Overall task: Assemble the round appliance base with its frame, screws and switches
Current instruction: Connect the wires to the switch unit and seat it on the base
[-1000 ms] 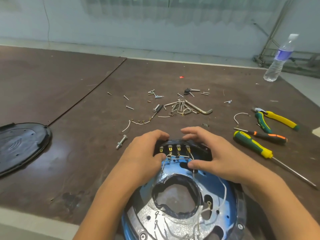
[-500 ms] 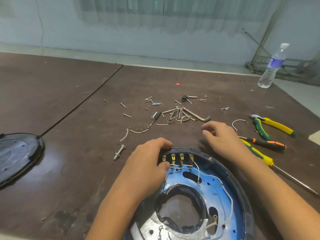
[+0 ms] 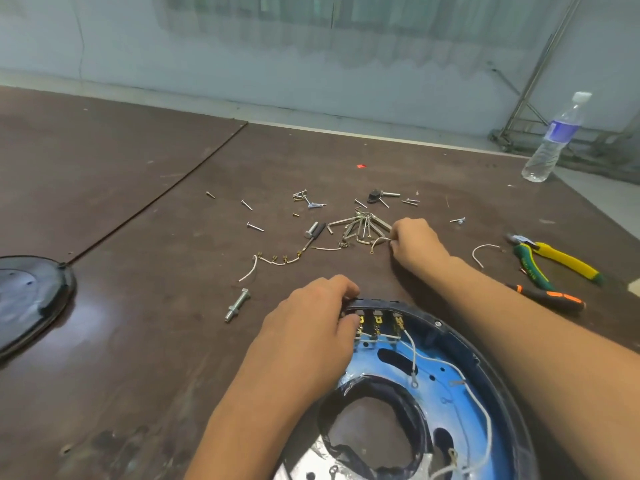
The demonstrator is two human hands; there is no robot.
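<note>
Head view. Round base [image 3: 440,365], lower right: glossy blue metal plate, black plastic rim, oval cut-out, thin white leads. Left hand [image 3: 311,334] curled over the rim's far edge, fingers and thumb gripping the switch block [image 3: 379,322]. Right hand [image 3: 414,242], centre right, arm outstretched, fingertips pinching a curved white wire [image 3: 379,241] beside steel hex keys [image 3: 360,225] on the scuffed brown table [image 3: 156,323].

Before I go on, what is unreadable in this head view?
- Switch block: left end, head view, covered by the left hand gripping it.
- Round base: near part cut off by the bottom edge.
- Black cover: cut by the left edge.
- White wire: end hidden in the right hand's pinch.
</note>
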